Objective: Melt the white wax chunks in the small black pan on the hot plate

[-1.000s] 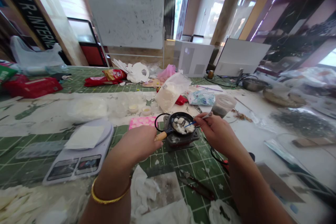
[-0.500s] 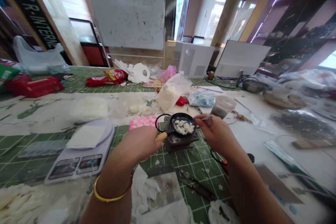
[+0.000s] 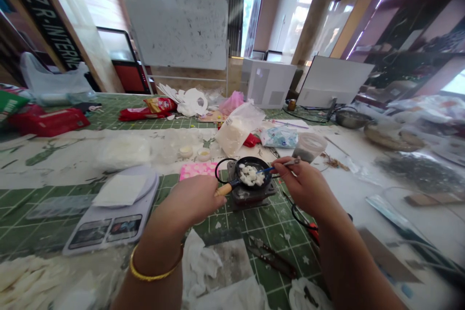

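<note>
A tiny black frying pan point(image 3: 263, 166) with white chunks point(image 3: 250, 176) in it sits on a small dark burner block point(image 3: 250, 194) on the green grid mat. My left hand point(image 3: 194, 200) is closed around the pan's wooden handle point(image 3: 223, 189). My right hand point(image 3: 303, 185) pinches a thin blue-tipped tool point(image 3: 278, 167) whose tip reaches into the white chunks. A gold bangle point(image 3: 154, 271) is on my left wrist.
A digital kitchen scale point(image 3: 112, 213) with white paper lies left. A bag of white powder point(image 3: 238, 128), a lidded cup point(image 3: 308, 147) and a pink patterned pad point(image 3: 198, 170) stand behind the pan. Crumpled tissues point(image 3: 207, 264) and pliers point(image 3: 272, 256) lie near me. A metal bowl point(image 3: 350, 117) is far right.
The tool tip has shifted slightly within the pan and the white chunks have gathered toward the pan's left side. Both hands stay in nearly the same place.
</note>
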`<state>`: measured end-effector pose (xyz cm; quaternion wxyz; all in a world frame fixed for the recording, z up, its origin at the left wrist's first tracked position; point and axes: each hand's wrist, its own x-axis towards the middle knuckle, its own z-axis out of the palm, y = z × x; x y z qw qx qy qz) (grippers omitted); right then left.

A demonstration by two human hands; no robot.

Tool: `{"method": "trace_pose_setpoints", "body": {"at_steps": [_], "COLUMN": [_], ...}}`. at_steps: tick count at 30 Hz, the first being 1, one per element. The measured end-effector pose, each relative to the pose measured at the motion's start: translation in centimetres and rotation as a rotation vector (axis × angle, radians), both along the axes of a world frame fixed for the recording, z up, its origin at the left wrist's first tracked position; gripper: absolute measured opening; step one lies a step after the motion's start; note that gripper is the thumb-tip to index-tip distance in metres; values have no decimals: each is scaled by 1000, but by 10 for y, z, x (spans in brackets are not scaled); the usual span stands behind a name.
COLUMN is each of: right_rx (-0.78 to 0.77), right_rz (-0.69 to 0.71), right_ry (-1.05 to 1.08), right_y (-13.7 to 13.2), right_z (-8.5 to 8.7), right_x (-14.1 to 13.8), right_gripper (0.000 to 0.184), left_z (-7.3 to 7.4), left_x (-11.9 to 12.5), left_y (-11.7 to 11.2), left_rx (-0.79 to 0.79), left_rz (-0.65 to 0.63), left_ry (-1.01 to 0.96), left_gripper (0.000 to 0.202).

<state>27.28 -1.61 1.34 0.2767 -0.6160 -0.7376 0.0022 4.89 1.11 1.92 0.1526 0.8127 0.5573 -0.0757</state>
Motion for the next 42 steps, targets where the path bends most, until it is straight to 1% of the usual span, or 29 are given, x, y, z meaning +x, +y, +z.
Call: {"method": "trace_pose_setpoints", "body": {"at_steps": [2,5,7,11,12,16,20,25,29,31,35,39,40,42], "right_rx": [14,-57,-75,32,33,-49,19,-58,33,21,-46,39,47,15], "right_rz": [1,30,37,3,2,21,-24,-5,-33,-45,-19,-57,-66,-53], "right_ry": [21,-7,-14,60,58,-33,-16,-71,-28,-61,-101,-50,-49,-65], "right_y": [-1,-1,-1,-2,-2,-2,-1,-2,-7,-9,-7,-7,-7,-6], "right_z": [1,0,0,0,0,-1,-1,0,2,2,2,2,2,1], "right_x": [0,0,0,-1,-1,-3,-2,-1,0,1,1,2,2,2], "right_gripper": [28,30,31,28,27,29,29,29,30,31,31,32,32,31], "left_z": [0,-1,-1,-2,-2,-2,0,-1,-2,-2,-3,-2,-2,-2], "left_x": [0,-1,-1,0,0,0,-1,-1,-1,-1,-1,0,0,0], "left_y": [0,0,1,2,2,2,1,2,2,2,2,2,2,2], "left_rx": [2,5,9,0,-2,0,-5,3,5,1,8,1,0,0], "left_rz": [-4,-6,-11,-19,-18,-7,-18,-23,-36,-37,-35,-38,-39,-37], "left_ry": [-3,-14,-17,-6,-5,-12,-2,-15,0,6,-5,-10,-10,-9], "left_gripper": [31,32,33,36,36,38,37,37,37,37,37,37,37,37]}}
